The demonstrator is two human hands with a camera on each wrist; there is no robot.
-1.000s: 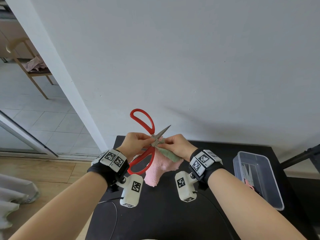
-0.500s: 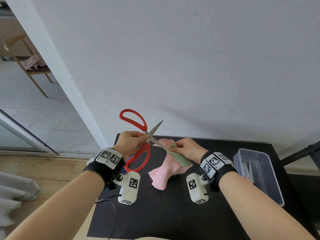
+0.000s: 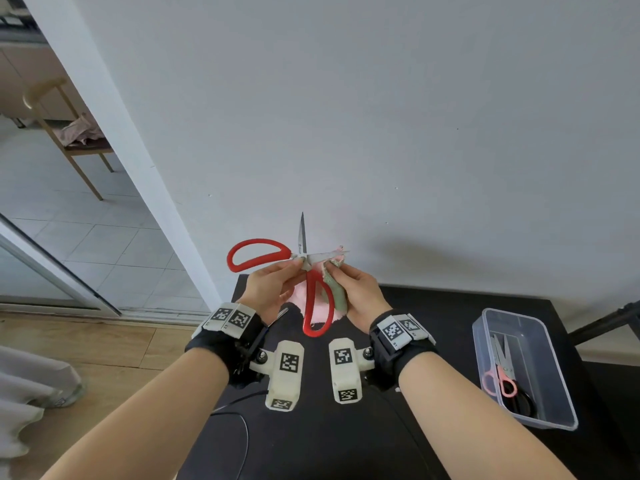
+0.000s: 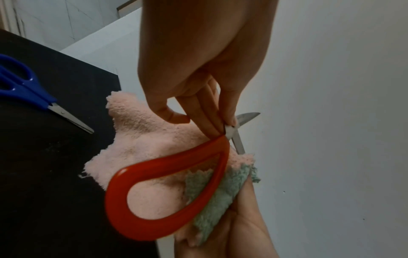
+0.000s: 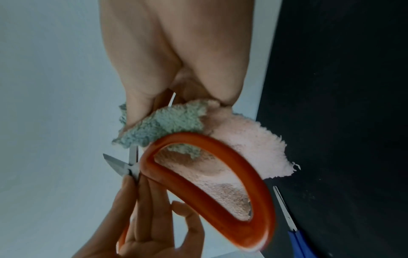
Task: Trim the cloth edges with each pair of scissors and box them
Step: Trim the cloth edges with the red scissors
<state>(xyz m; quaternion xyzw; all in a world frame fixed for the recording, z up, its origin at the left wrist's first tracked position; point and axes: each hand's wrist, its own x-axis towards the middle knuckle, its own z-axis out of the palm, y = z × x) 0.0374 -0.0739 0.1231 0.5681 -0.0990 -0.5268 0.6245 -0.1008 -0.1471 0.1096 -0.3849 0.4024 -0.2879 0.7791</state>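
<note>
My left hand pinches the red-handled scissors at the pivot, thumb and fingers just behind the blades. The blades stand wide open, one pointing up and one pointing right over the cloth. My right hand grips the pink and green cloth bunched between thumb and fingers, close beside the lower red loop. Both are raised above the black table. A clear plastic box at the right holds pink-handled scissors and a dark-handled pair.
Blue-handled scissors lie on the table under my left hand, their blade tip showing in the head view. The white wall stands right behind the table. A cable runs off the table's near left. A doorway and chair are far left.
The scissors have turned and their blades have opened wider, one now pointing straight up. My right hand has brought the cloth up off the table to the blades, and both hands have come together.
</note>
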